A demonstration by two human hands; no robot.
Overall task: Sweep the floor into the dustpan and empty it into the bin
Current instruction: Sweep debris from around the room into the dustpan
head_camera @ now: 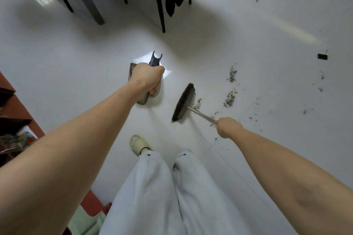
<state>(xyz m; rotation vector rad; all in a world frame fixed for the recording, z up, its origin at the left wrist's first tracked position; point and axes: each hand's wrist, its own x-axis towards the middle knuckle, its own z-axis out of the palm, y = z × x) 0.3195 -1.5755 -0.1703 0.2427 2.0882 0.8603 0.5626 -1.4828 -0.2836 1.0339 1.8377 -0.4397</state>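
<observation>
While both arms reach down over the glossy white tiled floor [248, 25], these lines place everything relative to the dark-bristled broom head.

Broom: dark-bristled broom head [183, 102] on a thin silver metal handle [200, 113], resting on the floor, the handle slanting back toward the person.

Right hand: the right hand [227, 127] is curled tight round the handle's upper end, just behind and to the right of the broom head.

Dustpan: grey plastic dustpan [142, 99] with a dark forked handle top [155, 59], just to the left of the broom head, apart from it; mostly hidden by the fist.

Left hand: the left hand [147, 77] is a closed fist gripping the dustpan's handle from above.

Debris: loose piles of greyish crumbs and dust [230, 97] lie just to the right of the broom head, on the side away from the dustpan; finer dark specks scatter further right.

Small object: a small black rectangular piece [322, 56] lies far right of the broom head; what it is cannot be told.

Furniture: dark chair legs [161, 15] with dark cloth hanging stand well beyond the broom head.

Shelf: a reddish-brown shelf unit [17, 105] sits far left.

Feet: a pale yellow slipper [138, 144] and light grey trousers [162, 196] are behind the broom head, nearer the person.
</observation>
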